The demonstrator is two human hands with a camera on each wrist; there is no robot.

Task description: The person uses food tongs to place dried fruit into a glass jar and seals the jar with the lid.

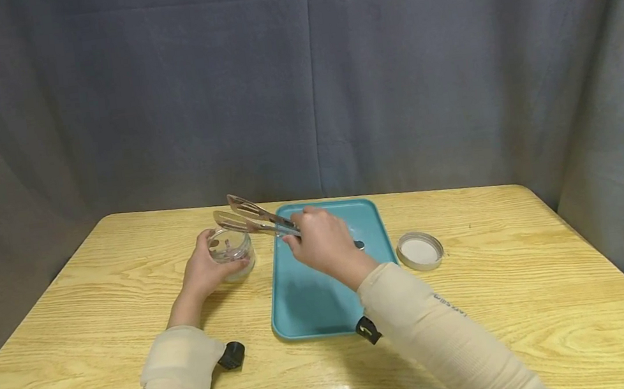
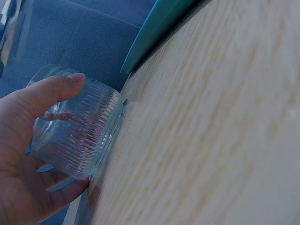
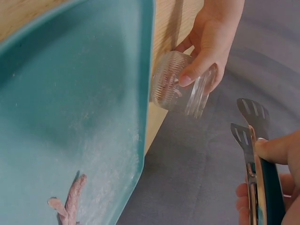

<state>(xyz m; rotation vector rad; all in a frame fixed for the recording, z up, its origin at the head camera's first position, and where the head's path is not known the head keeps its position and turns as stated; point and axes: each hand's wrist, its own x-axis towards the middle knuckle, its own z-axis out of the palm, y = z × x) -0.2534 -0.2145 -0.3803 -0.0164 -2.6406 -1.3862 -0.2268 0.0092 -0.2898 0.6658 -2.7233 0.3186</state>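
My left hand (image 1: 204, 272) grips a ribbed clear glass jar (image 2: 89, 126) round its side, thumb on one side and fingers on the other. Several small pinkish-brown pieces lie inside it, one of them a stick-like piece (image 2: 57, 116). The jar stands open on the table, left of the tray. Metal tongs (image 1: 256, 221) with slotted tips are in my right hand (image 1: 325, 238), held above the teal tray (image 1: 315, 303). Their tips are apart, with nothing seen between them, and point left, above the jar. On the tray rests a branched pinkish-brown piece (image 3: 71, 199), hidden in the head view.
A round lid (image 1: 421, 251) with a pale inside lies on the wooden table (image 1: 532, 298), right of the tray. Black devices (image 1: 232, 355) sit at both wrists. A grey curtain (image 1: 310, 79) hangs behind the table's far edge.
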